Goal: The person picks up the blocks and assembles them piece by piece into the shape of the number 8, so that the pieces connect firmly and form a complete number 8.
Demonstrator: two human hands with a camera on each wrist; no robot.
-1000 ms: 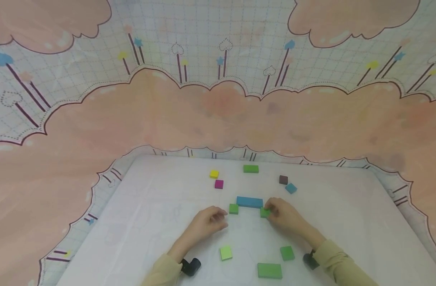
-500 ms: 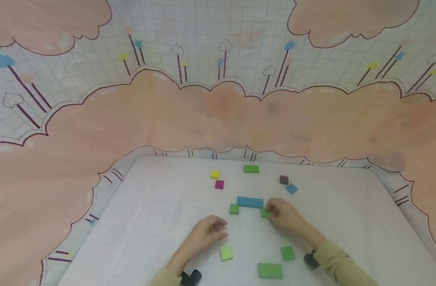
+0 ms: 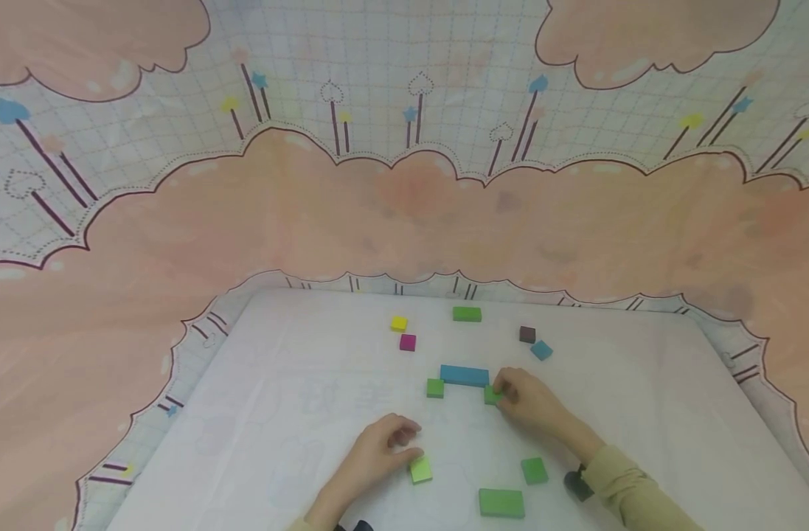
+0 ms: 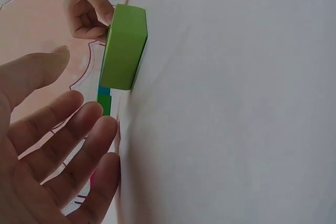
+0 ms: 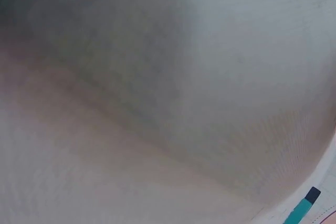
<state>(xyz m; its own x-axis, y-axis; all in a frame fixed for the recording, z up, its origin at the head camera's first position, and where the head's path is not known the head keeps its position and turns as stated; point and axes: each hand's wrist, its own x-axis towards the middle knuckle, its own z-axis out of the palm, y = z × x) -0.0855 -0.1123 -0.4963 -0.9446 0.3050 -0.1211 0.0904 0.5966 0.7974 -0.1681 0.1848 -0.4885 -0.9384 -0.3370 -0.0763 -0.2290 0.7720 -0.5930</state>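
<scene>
My left hand (image 3: pixel 382 451) is spread above the table, its thumb tip right at the light green block (image 3: pixel 421 470). In the left wrist view that block (image 4: pixel 126 48) lies ahead of the left hand (image 4: pixel 58 135), whose fingers are apart and hold nothing. Farther off, my right hand (image 3: pixel 525 398) pinches a small green block (image 3: pixel 492 395) at the right end of the long blue block (image 3: pixel 464 376). A matching green block (image 3: pixel 435 388) sits by the blue one's left end. Blurred, close surfaces fill most of the right wrist view, hiding the right fingers.
Nearer the front are a green square block (image 3: pixel 534 470) and a green oblong block (image 3: pixel 501 503). Toward the back lie a yellow block (image 3: pixel 399 324), a magenta block (image 3: pixel 408 343), another green oblong (image 3: pixel 467 314), a dark brown block (image 3: pixel 526 335) and a blue cube (image 3: pixel 541 350).
My left hand has moved from beside the left small green block toward the front, down to the light green block. The right hand and the blocks have stayed where they were.
</scene>
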